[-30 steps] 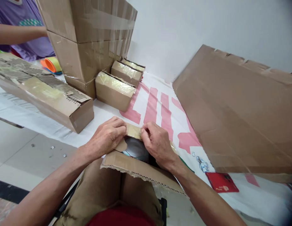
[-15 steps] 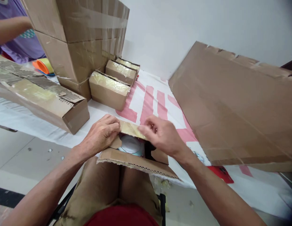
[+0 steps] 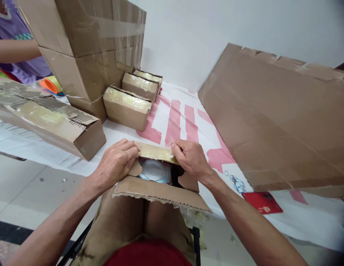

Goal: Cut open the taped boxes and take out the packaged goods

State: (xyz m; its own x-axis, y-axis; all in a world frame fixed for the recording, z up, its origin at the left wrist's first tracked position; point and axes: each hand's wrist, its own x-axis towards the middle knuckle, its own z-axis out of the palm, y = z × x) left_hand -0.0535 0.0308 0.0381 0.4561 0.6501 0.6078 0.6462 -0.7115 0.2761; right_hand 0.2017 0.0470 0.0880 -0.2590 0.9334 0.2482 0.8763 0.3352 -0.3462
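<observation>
A small cardboard box [image 3: 161, 190] stands at the table's front edge with its top flaps spread. Inside it sits a white, round-topped item [image 3: 154, 170] with a light blue patterned side; its lower part is hidden. My left hand [image 3: 119, 159] is closed on the left end of the far flap. Yellowish clear packing tape [image 3: 154, 150] covers that flap. At the flap's right end my right hand [image 3: 190, 157] pinches the tape, which looks slightly lifted and wrinkled there. The torn near flap leans out toward my lap.
A long cardboard box [image 3: 58, 122] lies left, beside tall stacked cartons [image 3: 91, 70]. Several small taped boxes [image 3: 126, 111] stand behind. A large cardboard sheet [image 3: 274, 118] leans right, near a red phone [image 3: 262, 202]. Another person's arm [image 3: 16, 51] shows at far left.
My right hand has shifted slightly right and its fingers have closed at the flap's right end. The left hand stays on the flap. The view has shifted slightly.
</observation>
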